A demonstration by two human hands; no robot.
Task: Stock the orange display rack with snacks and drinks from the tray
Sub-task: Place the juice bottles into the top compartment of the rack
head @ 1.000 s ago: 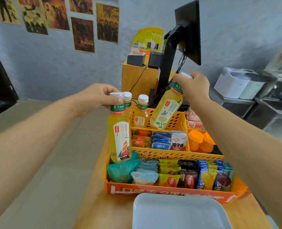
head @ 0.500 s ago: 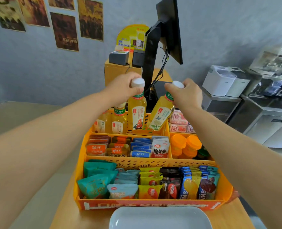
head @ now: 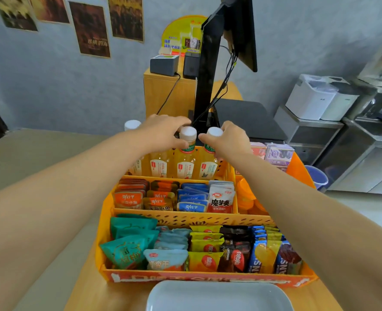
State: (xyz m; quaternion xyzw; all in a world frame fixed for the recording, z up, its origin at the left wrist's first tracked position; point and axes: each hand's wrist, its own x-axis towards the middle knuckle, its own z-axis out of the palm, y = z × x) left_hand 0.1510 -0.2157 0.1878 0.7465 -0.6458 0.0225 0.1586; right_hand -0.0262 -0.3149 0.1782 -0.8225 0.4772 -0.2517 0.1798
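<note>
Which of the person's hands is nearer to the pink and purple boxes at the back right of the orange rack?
Right. The right hand grips a bottle just left of the pink and purple boxes; the left hand holds another bottle farther left.

Bright even light, soft focus, warped edges

Four yellow drink bottles (head: 186, 163) stand in the back row of the orange display rack (head: 185, 218). Two hands reach them: left hand (head: 163, 133), right hand (head: 229, 140). One white tray (head: 216, 296) sits just before the rack.
</note>
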